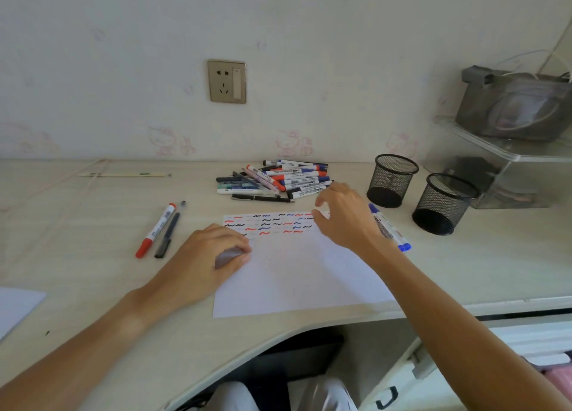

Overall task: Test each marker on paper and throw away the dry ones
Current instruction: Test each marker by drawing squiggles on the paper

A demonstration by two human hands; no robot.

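A white sheet of paper point(297, 274) lies on the desk, its top rows covered with red, blue and black squiggles. Behind it is a pile of markers and pens point(275, 180). My left hand point(213, 255) rests curled on the paper's left edge and holds nothing that I can see. My right hand point(343, 217) hovers over the paper's top right corner, fingers spread and empty, close to the pile. A red marker point(156, 229) and a dark pen point(168, 232) lie to the left of the paper. Blue-capped markers point(391, 229) lie to its right, partly behind my right wrist.
Two black mesh pen cups point(391, 180) point(442, 203) stand at the right. A clear shelf point(507, 153) with a grey bag point(513, 107) sits at the far right. A ruler point(123, 174) lies at the back left. Another sheet point(15, 310) shows at the left edge.
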